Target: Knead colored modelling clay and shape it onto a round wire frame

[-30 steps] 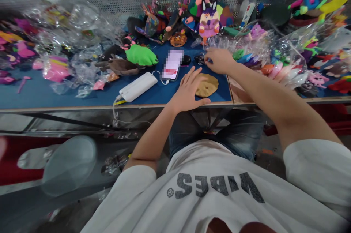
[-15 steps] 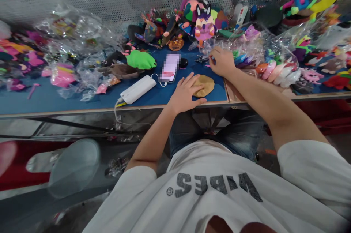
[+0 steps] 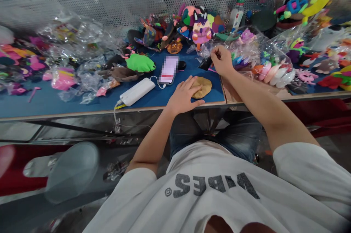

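Head view: left hand (image 3: 184, 97) is on the near edge side of the blue table (image 3: 68, 103), fingers extended and slightly spread, fingertips resting on the left part of a flat tan clay disc (image 3: 203, 87). Disc lies flat on the blue top, close to the front edge, just left of the seam with the brown board (image 3: 240, 86). Not gripped, only touched from above. Right hand (image 3: 221, 61) is beyond the disc and to its right, thumb and fingers pinched together on the upper right end of a small black packet (image 3: 204, 63); exact contact partly hidden by the fingers. Thin pink stick (image 3: 212, 70) lies just under that hand. Left of the packet: a black oval object (image 3: 181, 65), then a phone (image 3: 170, 70) with blurred screen, cable plugged in at its near end. White power bank (image 3: 138, 91) sits near the front edge, left of the phone. Bright green clay piece (image 3: 140, 63) behind it. Fox-like figure (image 3: 201, 32) stands behind the packet, bottle (image 3: 238, 11) further back right. Bagged clay pieces (image 3: 274, 72) right of the right forearm.
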Demonstrator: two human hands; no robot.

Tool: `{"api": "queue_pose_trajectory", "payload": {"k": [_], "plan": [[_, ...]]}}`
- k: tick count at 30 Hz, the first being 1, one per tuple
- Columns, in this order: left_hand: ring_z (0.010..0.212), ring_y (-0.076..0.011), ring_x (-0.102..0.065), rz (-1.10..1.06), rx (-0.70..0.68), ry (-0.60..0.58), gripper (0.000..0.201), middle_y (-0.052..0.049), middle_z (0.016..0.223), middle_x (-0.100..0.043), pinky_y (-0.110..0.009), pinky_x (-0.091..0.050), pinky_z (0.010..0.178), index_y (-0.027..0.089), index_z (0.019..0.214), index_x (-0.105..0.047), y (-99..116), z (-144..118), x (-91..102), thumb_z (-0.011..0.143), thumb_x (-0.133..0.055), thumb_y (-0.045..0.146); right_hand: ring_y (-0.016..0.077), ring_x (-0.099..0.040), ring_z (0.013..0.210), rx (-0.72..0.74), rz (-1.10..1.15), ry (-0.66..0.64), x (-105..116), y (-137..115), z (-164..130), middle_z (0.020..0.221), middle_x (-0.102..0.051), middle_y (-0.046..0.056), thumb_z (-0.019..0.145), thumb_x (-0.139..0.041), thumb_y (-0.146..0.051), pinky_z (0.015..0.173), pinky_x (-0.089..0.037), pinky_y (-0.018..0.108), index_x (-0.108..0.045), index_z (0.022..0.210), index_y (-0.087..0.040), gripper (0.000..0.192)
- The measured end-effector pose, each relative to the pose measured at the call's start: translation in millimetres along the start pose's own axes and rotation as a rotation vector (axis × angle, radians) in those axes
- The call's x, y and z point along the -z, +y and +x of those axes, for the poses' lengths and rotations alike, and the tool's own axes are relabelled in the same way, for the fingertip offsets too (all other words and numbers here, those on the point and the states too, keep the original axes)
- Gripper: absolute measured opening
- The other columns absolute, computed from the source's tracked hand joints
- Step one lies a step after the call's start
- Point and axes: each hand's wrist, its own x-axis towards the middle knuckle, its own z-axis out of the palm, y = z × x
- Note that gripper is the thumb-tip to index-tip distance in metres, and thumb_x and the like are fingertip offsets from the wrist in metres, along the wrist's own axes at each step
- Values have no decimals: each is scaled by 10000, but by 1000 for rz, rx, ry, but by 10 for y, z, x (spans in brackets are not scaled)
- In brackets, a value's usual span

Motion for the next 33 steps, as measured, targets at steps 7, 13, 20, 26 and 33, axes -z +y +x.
{"api": "queue_pose_trajectory", "payload": {"k": [7, 13, 20, 26, 33], "plan": [[1717, -383, -380, -198, -13, 169, 790, -109, 1804, -460, -630, -364, 1400, 305, 1651, -549, -79, -7, -20, 971, -778, 633, 194, -650, 631, -7, 67, -136, -34, 168, 54, 777, -701, 28, 881, -815, -757, 644, -577, 425, -768, 1009, -235, 540], [1082, -271, -816, -346, 183, 422, 300, -107, 1216, -844, -460, -652, 1008, 206, 1282, -761, -507, 723, 82, 1027, -711, 355, 192, -631, 678, -30, 87, -224, -14, 40, 38, 749, -723, 38, 839, -885, -640, 631, -523, 381, -772, 905, -226, 435], [830, -269, -756, -185, 93, 298, 90, -79, 876, -831, -438, -586, 825, 204, 858, -797, -684, 1533, 159, 905, -793, 281, 190, -602, 641, -43, -23, -172, 113, -60, 44, 701, -712, 29, 867, -780, -391, 614, -464, 358, -736, 821, -213, 189], [773, -208, -696, -287, 38, 441, 119, -45, 873, -815, -372, -525, 768, 224, 847, -758, -590, 1411, 50, 931, -678, 252, 195, -579, 707, 24, -64, -162, 148, -33, 72, 759, -687, 27, 875, -777, -342, 732, -506, 403, -720, 837, -215, 144], [703, -194, -613, -291, 37, 525, 124, -35, 746, -703, -379, -501, 744, 229, 760, -650, -668, 1443, -32, 873, -683, 192, 203, -577, 688, -14, 2, -233, 72, -83, 71, 730, -681, 33, 853, -816, -501, 649, -481, 390, -693, 815, -248, 284]]}}
